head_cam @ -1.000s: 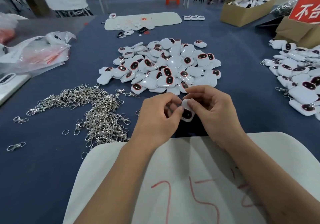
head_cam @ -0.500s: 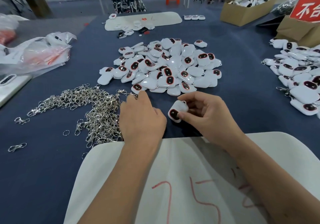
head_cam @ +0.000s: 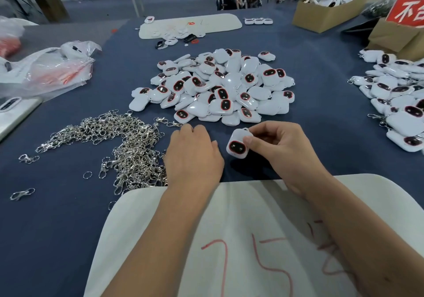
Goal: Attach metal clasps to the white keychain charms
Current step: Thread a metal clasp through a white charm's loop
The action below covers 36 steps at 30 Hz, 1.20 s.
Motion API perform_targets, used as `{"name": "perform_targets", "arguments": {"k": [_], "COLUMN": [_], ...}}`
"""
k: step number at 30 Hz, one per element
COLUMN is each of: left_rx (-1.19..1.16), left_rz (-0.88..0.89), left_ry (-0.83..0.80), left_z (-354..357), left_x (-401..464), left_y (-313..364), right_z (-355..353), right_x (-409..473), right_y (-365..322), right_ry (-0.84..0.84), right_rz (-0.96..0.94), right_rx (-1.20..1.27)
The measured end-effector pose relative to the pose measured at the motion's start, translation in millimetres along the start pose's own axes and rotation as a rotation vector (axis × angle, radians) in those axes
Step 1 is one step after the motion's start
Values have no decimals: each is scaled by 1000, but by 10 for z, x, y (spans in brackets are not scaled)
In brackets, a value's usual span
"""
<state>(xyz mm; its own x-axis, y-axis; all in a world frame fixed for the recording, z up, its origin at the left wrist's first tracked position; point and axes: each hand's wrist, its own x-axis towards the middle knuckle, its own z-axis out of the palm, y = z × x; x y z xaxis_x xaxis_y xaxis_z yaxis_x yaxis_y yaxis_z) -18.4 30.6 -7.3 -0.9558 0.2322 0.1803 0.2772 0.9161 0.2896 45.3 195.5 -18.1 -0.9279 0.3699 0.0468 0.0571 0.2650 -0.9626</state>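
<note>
1. While the right hand (head_cam: 282,149) pinches one white charm (head_cam: 238,144) between thumb and fingers just above the blue surface (head_cam: 68,216), the charm's dark, red-rimmed window faces the camera and its small loop points up and away. This attitude probably keeps the loop exposed so that a clasp can be threaded through it.
2. The left hand (head_cam: 192,154) lies palm down at the near edge of the heap of metal clasps (head_cam: 128,145), beside the held charm but apart from it. Its fingertips are hidden behind the knuckles, so whether it pinches a clasp or lies slack cannot be told. Its position suggests that a clasp is being selected.
3. The heap of clasps sits within reach of the left hand, and the pile of unfitted charms (head_cam: 218,87) sits directly ahead. This layout appears to let each hand draw from its own stock.
4. A further group of charms (head_cam: 394,94) lies at the right edge of the surface. Clasps show on several of them, so this is judged to be the finished stack.
5. A white sheet with red marks (head_cam: 229,239) lies under both forearms. Its purpose cannot be determined.
6. Only the head view is supplied.
</note>
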Motion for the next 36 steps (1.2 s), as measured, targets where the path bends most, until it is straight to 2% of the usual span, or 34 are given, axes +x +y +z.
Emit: {"name": "perform_targets", "arguments": {"k": [5,8,14,15,17,19,21,25,31,36], "left_rx": [-59,-257,-642,-628,-448,-220,-108,-125,-224,-190], "left_rz": [17,22,91,83,28,-23,-27,58,67,122], "left_ry": [57,136,161,173,152,66,-16,-58,4,18], "left_z": [19,8,-4,4,27,33,11,-9,30,61], "left_x": [14,5,-19,-18,-14,-26,-41,-51,-37,-30], "left_y": [4,-12,40,38,23,24,41,53,48,29], "right_z": [-2,-4,11,13,22,32,42,51,35,34], "right_x": [17,31,34,34,30,24,21,18,12,17], "right_y": [12,26,21,19,9,-2,-13,-35,-33,-12], "right_ry": [-10,-8,33,41,48,42,48,71,65,60], "right_rz": [-2,-11,-53,-53,-48,-38,-24,-13,-34,-35], "right_rx": [59,51,62,62,75,82,78,73,50,69]}}
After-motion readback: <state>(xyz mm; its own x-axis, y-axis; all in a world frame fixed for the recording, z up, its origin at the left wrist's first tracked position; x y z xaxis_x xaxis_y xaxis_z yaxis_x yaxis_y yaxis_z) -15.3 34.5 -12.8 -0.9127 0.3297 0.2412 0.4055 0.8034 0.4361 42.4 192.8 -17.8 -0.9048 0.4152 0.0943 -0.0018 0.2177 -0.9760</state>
